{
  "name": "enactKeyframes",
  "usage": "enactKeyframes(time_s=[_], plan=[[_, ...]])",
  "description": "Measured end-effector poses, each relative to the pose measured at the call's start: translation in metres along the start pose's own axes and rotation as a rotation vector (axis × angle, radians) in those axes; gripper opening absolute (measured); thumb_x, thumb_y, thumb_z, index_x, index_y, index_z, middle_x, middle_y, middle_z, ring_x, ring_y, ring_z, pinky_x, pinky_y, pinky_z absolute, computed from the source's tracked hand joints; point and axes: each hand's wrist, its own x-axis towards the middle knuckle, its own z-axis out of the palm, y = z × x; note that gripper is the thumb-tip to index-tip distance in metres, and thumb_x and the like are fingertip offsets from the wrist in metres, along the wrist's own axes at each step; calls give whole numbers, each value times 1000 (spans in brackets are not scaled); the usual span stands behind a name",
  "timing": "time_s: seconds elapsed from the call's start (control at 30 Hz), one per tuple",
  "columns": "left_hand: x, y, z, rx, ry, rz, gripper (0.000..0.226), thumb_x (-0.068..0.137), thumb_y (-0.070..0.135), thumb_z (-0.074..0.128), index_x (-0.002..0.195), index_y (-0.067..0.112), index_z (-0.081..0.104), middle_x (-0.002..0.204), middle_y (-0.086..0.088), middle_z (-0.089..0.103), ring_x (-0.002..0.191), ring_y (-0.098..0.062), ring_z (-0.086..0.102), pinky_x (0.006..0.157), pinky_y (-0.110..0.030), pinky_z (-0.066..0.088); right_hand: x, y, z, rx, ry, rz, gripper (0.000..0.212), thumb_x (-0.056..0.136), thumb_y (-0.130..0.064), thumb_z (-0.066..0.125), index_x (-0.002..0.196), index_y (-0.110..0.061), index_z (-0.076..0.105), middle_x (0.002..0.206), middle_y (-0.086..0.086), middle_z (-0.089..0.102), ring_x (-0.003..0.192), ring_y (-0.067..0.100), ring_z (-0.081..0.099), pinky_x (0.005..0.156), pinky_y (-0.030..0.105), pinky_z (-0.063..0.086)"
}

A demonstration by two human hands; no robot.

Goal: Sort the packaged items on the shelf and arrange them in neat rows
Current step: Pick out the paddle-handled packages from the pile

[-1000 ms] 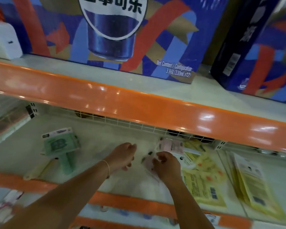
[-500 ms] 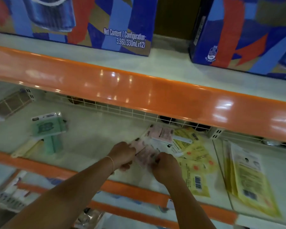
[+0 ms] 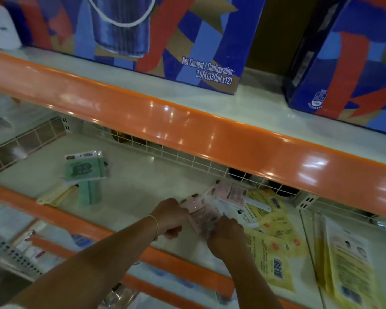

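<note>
On the lower shelf (image 3: 138, 188) both my hands grip a small stack of pink packets (image 3: 202, 214). My left hand (image 3: 171, 216) pinches the stack's left edge and my right hand (image 3: 226, 236) holds its near right corner. Another pink packet (image 3: 231, 194) lies just behind, against the wire back. Yellow packets (image 3: 270, 246) overlap in a loose heap to the right of my right hand. Far to the left lie green packets (image 3: 86, 171) and a cream packet (image 3: 54, 197), askew.
An orange shelf lip (image 3: 187, 128) overhangs the lower shelf and hides its back. Blue drink cartons (image 3: 143, 34) stand on the upper shelf. A clear divider (image 3: 308, 237) separates more yellow packets (image 3: 348, 259) at right. An orange front rail (image 3: 54, 210) edges the shelf.
My left hand came in from the left and closed on the pink packets together with my right hand. The view has shifted down and right, then back left.
</note>
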Motion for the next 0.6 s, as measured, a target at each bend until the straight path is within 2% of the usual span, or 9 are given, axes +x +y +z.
enactKeyframes(time_s=[0.07,0.13,0.2,0.27,0.4,0.5,0.6], plan=[[1,-1,-6,-14,-7,5,24,90,21,50,89,-1,59,69,-16,66,48,-26,60,47,-28,51,2,-9,-2,62,-3,50,26,86,-31,50,105,-13,44,103,9,56,100,31,59,79,36,47],[1,-3,-13,-58,-27,-4,26,92,23,48,95,-2,56,72,-16,65,46,-24,58,47,-27,50,6,-19,-3,182,-28,67,23,89,-26,52,103,-13,38,97,6,57,87,24,59,72,34,47],[1,-4,-25,-98,-61,-19,25,93,26,49,91,2,56,78,-17,65,49,-24,57,50,-26,50,9,-30,-3,316,-63,71,21,92,-22,51,107,-8,44,97,6,58,78,19,57,65,32,47],[0,-6,-39,-133,-81,-14,22,93,27,50,86,7,56,82,-16,65,52,-24,57,51,-26,49,11,-43,0,416,-66,76,24,95,-21,50,115,-8,50,101,8,60,80,22,61,57,29,46],[3,-16,-70,-231,-49,45,22,95,26,48,87,8,60,78,-12,61,49,-20,54,46,-23,44,14,-77,5,466,-68,18,25,94,-26,53,114,-13,58,100,2,62,74,16,61,45,16,38],[7,-28,-97,-257,48,66,26,97,26,45,95,6,62,76,-10,62,49,-19,55,45,-24,44,16,-111,9,430,-56,-46,24,91,-30,57,112,-17,59,101,-2,61,81,16,61,55,18,42],[8,-43,-126,-248,130,68,27,98,27,44,93,7,62,74,-9,62,49,-19,55,45,-24,46,18,-146,14,423,-57,-100,14,90,-30,58,101,-21,58,92,-9,58,85,16,60,67,25,46]])
